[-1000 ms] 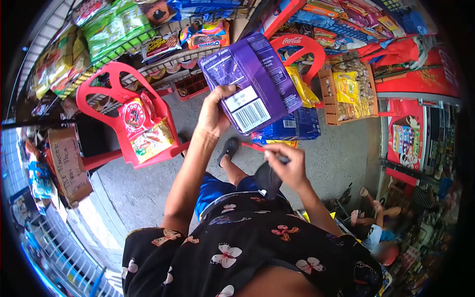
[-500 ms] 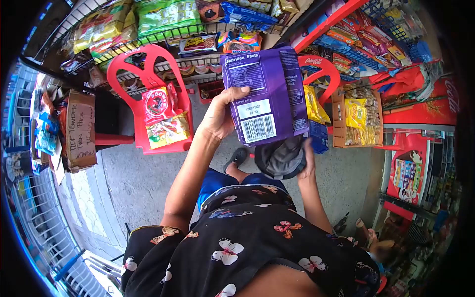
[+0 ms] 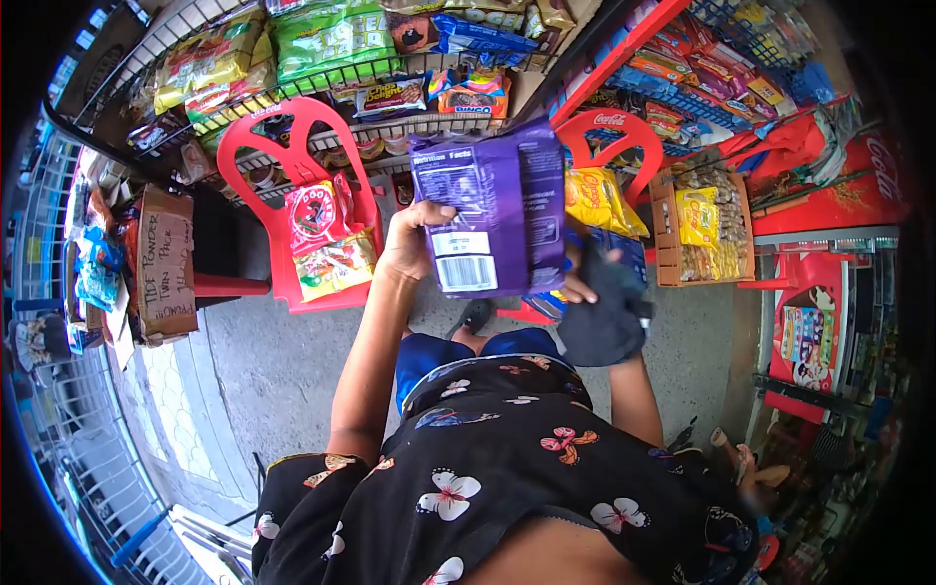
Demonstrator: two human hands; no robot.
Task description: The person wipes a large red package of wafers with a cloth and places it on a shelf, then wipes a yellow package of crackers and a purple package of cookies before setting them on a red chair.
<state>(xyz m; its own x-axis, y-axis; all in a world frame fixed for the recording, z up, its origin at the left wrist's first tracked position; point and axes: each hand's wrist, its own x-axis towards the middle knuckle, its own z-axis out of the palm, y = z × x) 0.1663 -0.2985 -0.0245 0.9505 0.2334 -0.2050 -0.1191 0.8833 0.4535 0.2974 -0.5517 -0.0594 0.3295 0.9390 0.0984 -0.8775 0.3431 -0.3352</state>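
Note:
My left hand [image 3: 409, 242] grips a purple pack [image 3: 487, 219] by its left edge, thumb across the front. Its printed side, with a nutrition table and a barcode, faces me, and the pack is held upright in front of my body. Just to the right, my right hand [image 3: 579, 289] is closed on a dark grey cap [image 3: 606, 317]. The cap is blurred and hides most of that hand; a few fingertips show at its upper left, close to the pack's lower right corner.
A red chair [image 3: 322, 283] on the left bears a red bag [image 3: 322, 214] and a yellow-green bag. Behind the pack, another red chair [image 3: 609, 122] holds a yellow bag [image 3: 603, 200]. An orange crate [image 3: 668, 234] stands right; a cardboard box [image 3: 166, 263] stands left. Wire shelves of snacks rise ahead.
The purple pack has shifted left and slightly down with my left hand. My right hand has swung the cap right and up, out from under the pack, turning its outer side toward me.

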